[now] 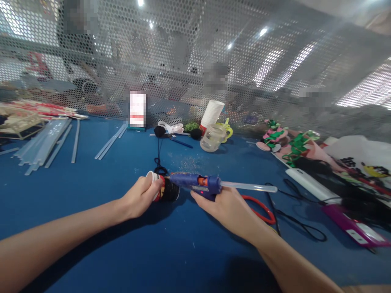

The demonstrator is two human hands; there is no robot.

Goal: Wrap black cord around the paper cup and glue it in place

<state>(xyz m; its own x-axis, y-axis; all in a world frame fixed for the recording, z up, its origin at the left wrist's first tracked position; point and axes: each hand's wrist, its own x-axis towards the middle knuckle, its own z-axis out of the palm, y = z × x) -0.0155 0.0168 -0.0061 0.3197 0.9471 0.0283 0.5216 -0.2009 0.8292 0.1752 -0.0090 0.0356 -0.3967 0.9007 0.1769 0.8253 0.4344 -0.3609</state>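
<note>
My left hand (141, 196) is closed round a paper cup (159, 187) lying on its side, its white rim to the left and its other end wrapped in black. A blue glue gun (195, 181) is gripped in my right hand (224, 207), its nozzle pointing left at the cup's upper side. Whether the nozzle touches the cup cannot be made out. From the back of the gun a clear glue stick (249, 186) sticks out to the right. Black cord (159, 167) runs from behind the cup to a dark yarn ball (159, 131).
Glue sticks (45, 142) lie at the left on the blue table (100, 256). Stacked cups (213, 112) and a clear jar (210, 138) stand at the back. Red-handled scissors (259, 209), cables, a white power strip (311, 185) and a purple box (351, 226) are right.
</note>
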